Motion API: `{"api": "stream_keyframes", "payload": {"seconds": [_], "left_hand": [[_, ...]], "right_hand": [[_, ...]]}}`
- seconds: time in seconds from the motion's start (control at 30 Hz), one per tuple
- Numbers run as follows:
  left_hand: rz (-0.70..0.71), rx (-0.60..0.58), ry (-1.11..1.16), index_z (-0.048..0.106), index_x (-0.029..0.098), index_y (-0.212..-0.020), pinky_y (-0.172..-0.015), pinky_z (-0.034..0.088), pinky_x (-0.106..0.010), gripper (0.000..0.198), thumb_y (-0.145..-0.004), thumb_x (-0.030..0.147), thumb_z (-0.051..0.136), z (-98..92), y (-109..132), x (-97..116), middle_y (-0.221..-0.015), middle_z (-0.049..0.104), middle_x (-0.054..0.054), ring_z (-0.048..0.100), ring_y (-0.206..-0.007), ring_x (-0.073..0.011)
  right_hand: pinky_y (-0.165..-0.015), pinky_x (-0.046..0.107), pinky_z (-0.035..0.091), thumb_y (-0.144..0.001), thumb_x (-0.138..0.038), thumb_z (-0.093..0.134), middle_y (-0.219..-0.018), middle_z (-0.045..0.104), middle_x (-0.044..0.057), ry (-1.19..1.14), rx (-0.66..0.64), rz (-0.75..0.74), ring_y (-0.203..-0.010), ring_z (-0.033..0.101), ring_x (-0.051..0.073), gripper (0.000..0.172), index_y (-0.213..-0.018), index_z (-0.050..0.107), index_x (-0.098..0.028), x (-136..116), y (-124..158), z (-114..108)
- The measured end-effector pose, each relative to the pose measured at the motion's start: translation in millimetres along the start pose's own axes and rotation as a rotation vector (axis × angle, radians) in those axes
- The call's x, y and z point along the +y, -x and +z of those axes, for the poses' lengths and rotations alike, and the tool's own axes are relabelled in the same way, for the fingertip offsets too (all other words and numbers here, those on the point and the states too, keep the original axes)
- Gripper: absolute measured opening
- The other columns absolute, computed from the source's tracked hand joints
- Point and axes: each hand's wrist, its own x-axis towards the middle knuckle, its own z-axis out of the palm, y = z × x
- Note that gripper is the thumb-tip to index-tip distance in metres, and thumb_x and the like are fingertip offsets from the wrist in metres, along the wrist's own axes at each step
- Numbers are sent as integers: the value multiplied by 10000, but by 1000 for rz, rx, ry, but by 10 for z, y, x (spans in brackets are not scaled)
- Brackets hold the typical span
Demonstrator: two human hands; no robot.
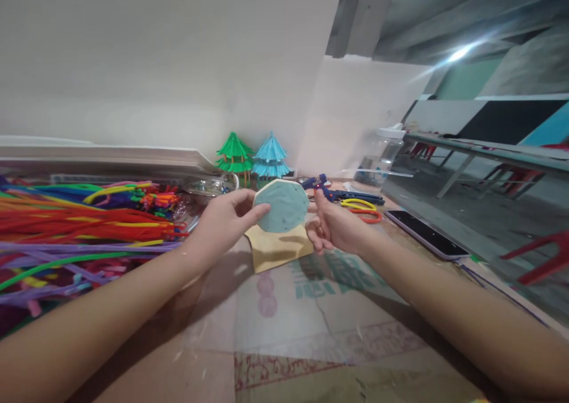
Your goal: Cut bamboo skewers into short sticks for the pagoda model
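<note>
Head view: left grip (224, 220) together on blue octagon (284, 207), right grip (338, 228) unclear, printed tabletop (302, 317), grey room (462, 207) beyond

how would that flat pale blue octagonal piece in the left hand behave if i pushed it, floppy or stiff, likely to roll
The flat pale blue octagonal piece is probably fairly stiff, as it looks flat while the left hand pinches its edge. It seems light, given its thin rim. Its straight sides would likely resist rolling.

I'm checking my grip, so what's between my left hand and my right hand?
The head view shows a pale blue piece, held by your left hand, extending toward your right hand, with a yellow sheet below it.
</note>
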Motion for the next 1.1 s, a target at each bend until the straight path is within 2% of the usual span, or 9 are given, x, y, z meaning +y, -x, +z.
{"api": "stream_keyframes", "payload": {"seconds": [0.17, 0.37, 0.47, 0.57, 0.63, 0.7, 0.77, 0.97, 1.1], "left_hand": [[-85, -99, 116, 628, 162, -755, -577, 444, -240, 329, -811, 482, 582, -17, -17, 15, -690, 607, -2, 556, -648, -141], [-72, -30, 225, 554, 184, -1216, -577, 466, -230, 470, -798, 385, 632, 21, -9, 17, -778, 638, 3, 581, -666, -137], [-57, -51, 214, 635, 168, -949, -559, 452, -229, 297, -835, 437, 581, -10, -21, 47, -712, 613, 1, 565, -642, -139], [-74, -44, 171, 553, 178, -660, -493, 406, -223, 381, -890, 473, 484, -38, -42, 32, -579, 509, 19, 495, -543, -123], [-88, -7, 209, 553, 183, -710, -464, 389, -222, 348, -910, 452, 460, -29, -59, -13, -561, 472, 31, 466, -506, -118], [-100, 67, 282, 572, 188, -929, -451, 391, -220, 243, -905, 416, 493, -4, -74, -60, -645, 506, 34, 464, -495, -109], [-116, 95, 341, 520, 206, -1131, -463, 420, -229, 327, -893, 429, 525, 18, -84, -79, -788, 563, 14, 503, -523, -108], [-114, -13, 243, 607, 178, -950, -604, 484, -267, 421, -893, 568, 460, -30, -77, -31, -769, 616, -25, 600, -708, -171], [-97, 28, 118, 545, 199, -1168, -679, 516, -272, 358, -862, 384, 534, -40, -82, -116, -1058, 653, -69, 644, -866, -189]], "right_hand": [[-368, 174, 307, -645, -677, 721, -471, 538, -43, 178, 173, -223, -381, 499, 64, 547, -623, 495, -180, 24, -17, -30], [-396, 192, 331, -738, -625, 629, -468, 545, -37, 298, 175, -244, -403, 495, 77, 457, -655, 502, -193, -44, 55, 70], [-401, 189, 339, -761, -623, 599, -463, 535, -41, 358, 179, -241, -404, 493, 76, 454, -653, 480, -198, -71, 79, 91], [-396, 181, 334, -784, -618, 576, -452, 508, -51, 403, 187, -237, -402, 492, 74, 454, -648, 451, -203, -74, 95, 109], [-392, 179, 334, -802, -608, 554, -454, 495, -56, 412, 192, -234, -408, 503, 79, 443, -654, 436, -208, -70, 103, 122], [-391, 177, 336, -816, -593, 536, -458, 488, -58, 416, 192, -232, -410, 508, 80, 427, -659, 425, -212, -65, 107, 130], [-392, 175, 338, -827, -578, 522, -461, 490, -55, 423, 192, -234, -410, 508, 80, 414, -658, 420, -214, -64, 105, 125], [-405, 179, 360, -857, -560, 502, -472, 542, -33, 405, 204, -245, -406, 495, 76, 406, -667, 447, -205, -124, 126, 94], [-401, 184, 360, -859, -590, 513, -480, 560, -27, 364, 99, -241, -392, 481, 69, 438, -662, 458, -204, -243, 245, 168]]}}
